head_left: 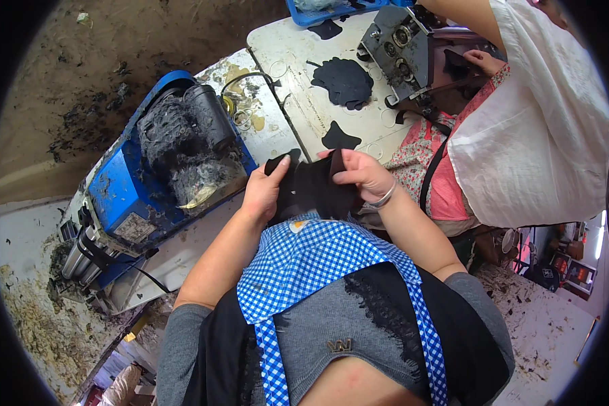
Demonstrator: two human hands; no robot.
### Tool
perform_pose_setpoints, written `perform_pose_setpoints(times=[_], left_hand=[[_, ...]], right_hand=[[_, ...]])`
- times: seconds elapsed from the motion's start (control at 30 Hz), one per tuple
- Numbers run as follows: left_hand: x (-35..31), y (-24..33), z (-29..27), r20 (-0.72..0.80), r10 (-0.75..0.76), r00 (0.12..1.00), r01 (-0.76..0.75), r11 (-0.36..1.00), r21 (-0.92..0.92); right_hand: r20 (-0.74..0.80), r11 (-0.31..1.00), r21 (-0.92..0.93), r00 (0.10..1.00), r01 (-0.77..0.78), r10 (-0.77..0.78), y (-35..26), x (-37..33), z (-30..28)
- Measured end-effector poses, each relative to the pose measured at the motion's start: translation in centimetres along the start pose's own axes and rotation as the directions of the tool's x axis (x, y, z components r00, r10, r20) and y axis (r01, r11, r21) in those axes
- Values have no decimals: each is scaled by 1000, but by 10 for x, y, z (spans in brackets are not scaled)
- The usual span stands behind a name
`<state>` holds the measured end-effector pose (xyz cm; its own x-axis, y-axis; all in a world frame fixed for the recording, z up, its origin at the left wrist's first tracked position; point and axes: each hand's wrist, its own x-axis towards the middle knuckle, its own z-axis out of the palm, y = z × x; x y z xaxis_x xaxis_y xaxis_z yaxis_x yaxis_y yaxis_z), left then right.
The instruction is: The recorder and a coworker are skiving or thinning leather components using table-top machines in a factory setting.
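In front of my apron, both hands stretch a limp black fabric piece (311, 186) between them. My left hand (262, 193) pinches its left edge, thumb uppermost. On the opposite edge my right hand (369, 177), with a silver bangle at the wrist, grips with thumb and fingers. The lower part of the fabric hangs down dark, and its full shape cannot be made out. Just beyond the right hand, a flat black cut piece (342, 137) lies on the white table (298, 57). Farther back is a spread pile of similar black pieces (342, 82).
To the left stands a blue machine (125, 193) with a lint-covered motor. A co-worker's hand (484, 62) at the right is by another black piece, beside a metal machine (399, 54). A blue tray (331, 12) sits at the far edge. Dark scraps litter the floor (149, 40).
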<state>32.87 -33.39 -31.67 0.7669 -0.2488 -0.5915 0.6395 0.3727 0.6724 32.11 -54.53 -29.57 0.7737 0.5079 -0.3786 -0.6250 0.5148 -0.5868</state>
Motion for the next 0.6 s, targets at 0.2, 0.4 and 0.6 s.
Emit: perform_pose_setpoints(times=[0.2, 0.4, 0.6], left_hand=[[-1, -3, -2, 203, -240, 949, 201, 960, 196], [-15, -26, -63, 109, -217, 970, 127, 837, 533], [-53, -58, -105, -162, 429, 889, 4, 347, 938]], right_hand=[[-187, 981, -168, 980, -96, 64, 27, 17, -9], [-137, 371, -908, 698, 194, -703, 19, 45, -65], [286, -495, -868, 852, 36, -438, 20, 45, -104]])
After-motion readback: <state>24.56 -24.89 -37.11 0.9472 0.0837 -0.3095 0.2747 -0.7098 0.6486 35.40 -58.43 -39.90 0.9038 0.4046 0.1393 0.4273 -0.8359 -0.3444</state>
